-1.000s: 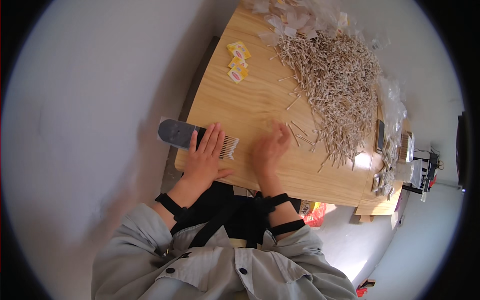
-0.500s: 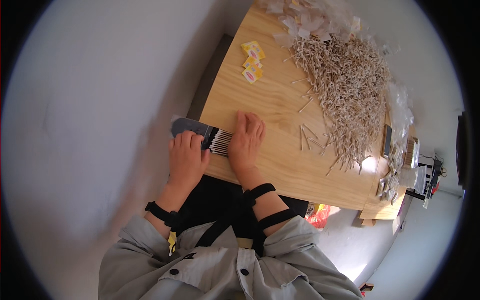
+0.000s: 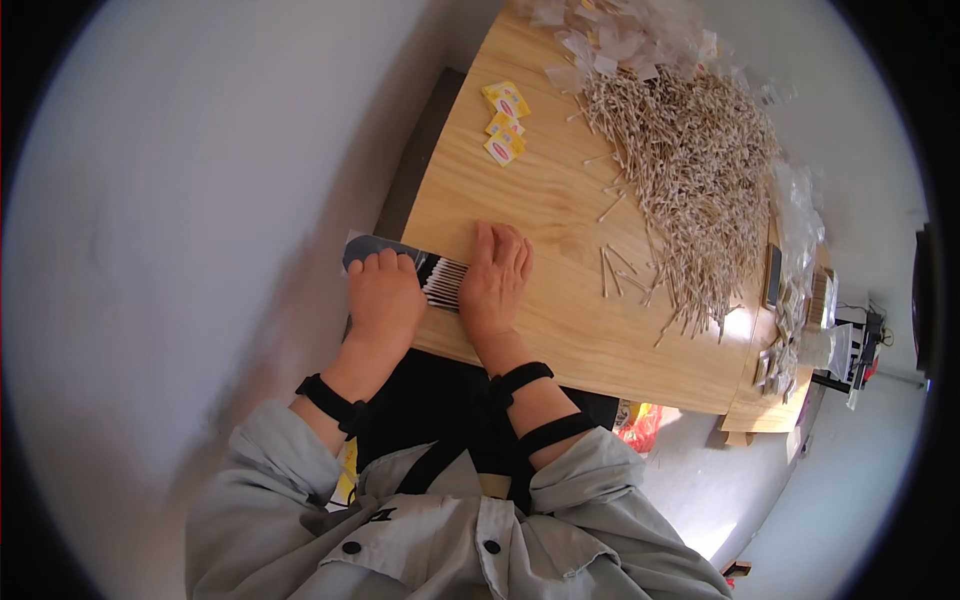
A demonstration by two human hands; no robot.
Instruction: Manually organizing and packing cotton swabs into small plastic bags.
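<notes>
A flat dark grey packet (image 3: 372,245) lies at the table's near left corner, part of it beyond the edge. A row of white-tipped cotton swabs (image 3: 445,283) sticks out of its right end. My left hand (image 3: 385,300) is closed over the packet with its fingers curled, and its thumb is hidden. My right hand (image 3: 494,275) rests on its edge on the table, its fingers stretched out and slightly bent. Its palm side is against the free ends of the swabs.
A large heap of loose cotton swabs (image 3: 700,170) covers the right of the wooden table (image 3: 560,330). Clear plastic bags (image 3: 620,35) lie behind it. Several yellow-and-white cards (image 3: 505,148) are at the far left. A dark phone-like slab (image 3: 772,275) lies at the right edge.
My left hand has shifted slightly right, its fingers now curled tighter over the packet and its thumb out of sight. My right hand has stayed almost still.
</notes>
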